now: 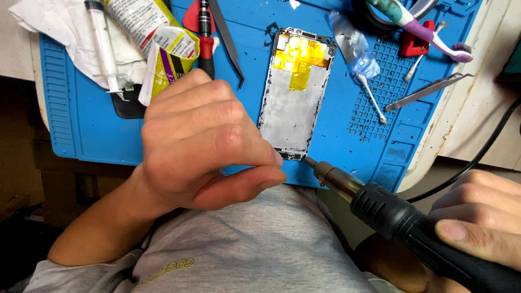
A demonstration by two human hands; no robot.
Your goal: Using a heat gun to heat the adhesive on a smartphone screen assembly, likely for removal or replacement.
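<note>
On the ribbed blue rubber mat (81, 125) lies a flat metal phone frame (293, 97), amber tape across its top. Left hand (206, 146) pinches its lower edge; right hand (477, 217) clamps the black ridged hot-air tool (401, 222), nozzle beside that corner.

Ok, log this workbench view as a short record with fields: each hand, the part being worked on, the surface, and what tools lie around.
Left hand: left hand hovers pinched at the bottom edge of the phone frame
Right hand: right hand grips the black hot air tool, nozzle at the frame's bottom edge
Part: metal frame with yellow tape near its top
Surface: blue work mat
Nearby: syringe, red-handled screwdriver, tweezers, toothbrush, cotton swab
</note>
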